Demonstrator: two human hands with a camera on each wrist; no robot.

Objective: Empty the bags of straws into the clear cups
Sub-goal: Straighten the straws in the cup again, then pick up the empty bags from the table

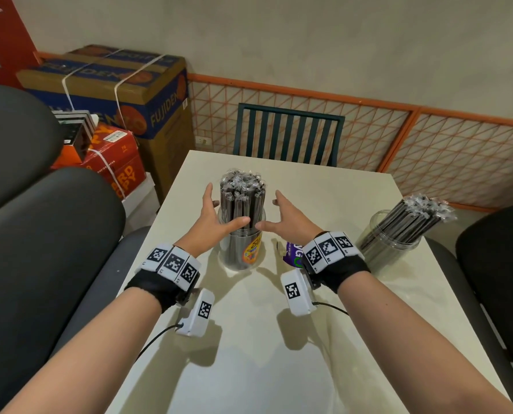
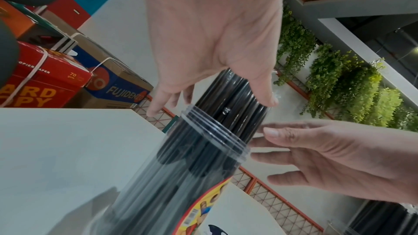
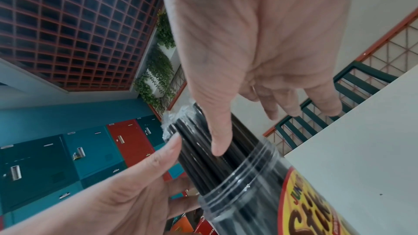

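A clear labelled cup (image 1: pixel 243 249) stands mid-table, filled with upright black straws (image 1: pixel 243 201) in thin clear wrappers. My left hand (image 1: pixel 214 210) is at the bundle's left, fingers straight, thumb lying across the front of the straws. My right hand (image 1: pixel 282 213) is at the right with spread fingers, its thumb near the left thumb. In the left wrist view the left hand (image 2: pixel 208 71) sits over the straws (image 2: pixel 233 106) above the cup's rim (image 2: pixel 214 137). In the right wrist view the right hand's (image 3: pixel 248 60) thumb lies on the straws (image 3: pixel 199 131). Neither hand grips anything.
A second clear cup (image 1: pixel 389 249) with leaning black straws (image 1: pixel 413 216) stands at the table's right edge. A purple wrapper (image 1: pixel 292 253) lies beside my right wrist. A dark slatted chair (image 1: pixel 288 132) is behind the table (image 1: pixel 249 354), padded seats at both sides, cardboard boxes (image 1: pixel 114 94) back left.
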